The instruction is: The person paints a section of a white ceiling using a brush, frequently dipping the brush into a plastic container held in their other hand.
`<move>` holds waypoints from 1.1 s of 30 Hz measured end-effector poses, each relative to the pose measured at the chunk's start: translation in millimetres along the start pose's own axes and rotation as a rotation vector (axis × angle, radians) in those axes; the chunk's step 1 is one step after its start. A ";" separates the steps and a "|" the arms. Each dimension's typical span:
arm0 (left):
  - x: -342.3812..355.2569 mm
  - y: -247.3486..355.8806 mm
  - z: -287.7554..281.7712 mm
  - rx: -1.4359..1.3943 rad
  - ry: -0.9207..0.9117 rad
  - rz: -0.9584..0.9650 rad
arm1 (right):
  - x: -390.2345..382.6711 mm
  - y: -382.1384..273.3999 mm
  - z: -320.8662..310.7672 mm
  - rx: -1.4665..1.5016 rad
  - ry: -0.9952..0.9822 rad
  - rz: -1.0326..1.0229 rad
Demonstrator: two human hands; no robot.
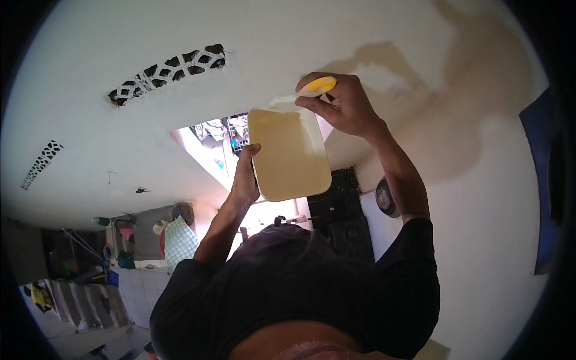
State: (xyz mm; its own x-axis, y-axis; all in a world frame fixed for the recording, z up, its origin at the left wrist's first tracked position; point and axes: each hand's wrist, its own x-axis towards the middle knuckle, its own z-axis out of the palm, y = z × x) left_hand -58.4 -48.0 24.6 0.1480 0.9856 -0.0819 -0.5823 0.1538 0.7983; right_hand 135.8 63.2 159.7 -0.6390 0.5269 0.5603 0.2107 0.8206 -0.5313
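My left hand [245, 174] grips a cream rectangular plastic tub [291, 157] by its left side, thumb over the rim. The tub's open side faces me, and a thin pale layer coats its inside near the upper edge. Above the tub's upper right corner, my right hand [339, 105] is closed on a yellow rounded piece [318, 87] with whitish smears, pinched between thumb and fingers. Whether it is a tool's handle or a sponge I cannot tell. A whitish patch shows just below it, by the tub's rim.
A pale wall [180, 30] with a patterned vent strip [171, 71] lies ahead. Behind the tub is a bright opening [210, 147]. A dark door [339, 210] and a round dark pan [387, 197] are right of it. A checked cloth [179, 240] hangs at left; blue cloth [543, 180] at far right.
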 end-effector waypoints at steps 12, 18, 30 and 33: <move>10.4 3.0 -4.8 -0.201 0.066 0.083 | -26.1 -52.7 21.6 0.371 0.157 0.368; 9.9 4.8 -8.1 -0.152 0.062 0.085 | -31.3 -59.3 47.7 0.412 0.162 0.351; 8.5 4.3 -17.0 -0.158 0.079 0.105 | -32.4 -47.3 11.3 0.496 0.247 0.541; 5.6 6.9 -16.2 -0.151 0.101 0.098 | -31.5 -37.9 -0.6 0.401 0.311 0.550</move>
State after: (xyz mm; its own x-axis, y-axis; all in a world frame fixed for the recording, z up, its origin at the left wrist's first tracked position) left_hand -74.6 -40.2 20.0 0.0084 0.9972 -0.0740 -0.7044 0.0585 0.7074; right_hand 148.3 15.7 162.5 -0.2679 0.9250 0.2695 0.1152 0.3084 -0.9442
